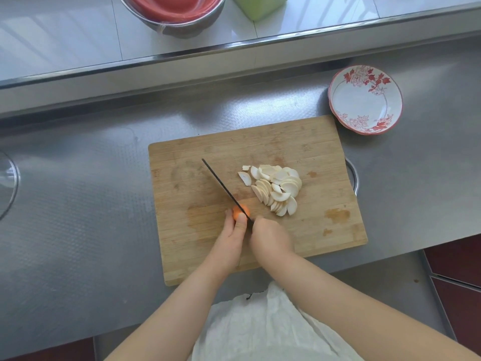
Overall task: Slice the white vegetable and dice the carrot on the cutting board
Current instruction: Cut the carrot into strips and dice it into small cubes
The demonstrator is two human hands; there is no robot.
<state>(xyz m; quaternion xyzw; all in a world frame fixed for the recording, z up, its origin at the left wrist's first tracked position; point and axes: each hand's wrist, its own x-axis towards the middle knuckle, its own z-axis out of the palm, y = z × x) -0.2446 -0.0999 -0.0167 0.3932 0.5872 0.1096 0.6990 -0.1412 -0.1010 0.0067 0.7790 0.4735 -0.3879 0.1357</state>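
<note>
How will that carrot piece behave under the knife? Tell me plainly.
The carrot looks rounded, so it may roll unless the left hand pins it. It seems stiff, not floppy. Being short, it probably leaves little grip beside the knife.

left hand (235, 225) fingers curled, right hand (270, 237) clenched

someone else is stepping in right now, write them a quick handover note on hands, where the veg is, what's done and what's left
Left hand: fingers curled on the carrot piece, holding it on the cutting board.
Right hand: grips the knife, blade lying across the carrot, tip pointing away to the left.
White vegetable slices: piled on the board right of the blade.
Patterned bowl: on the counter beyond the board's far right corner, nothing in it.
Done: the white vegetable appears fully sliced.
Left: the carrot; no diced bits show on the board yet. Watch the left fingertips, which are close to the blade.
</note>
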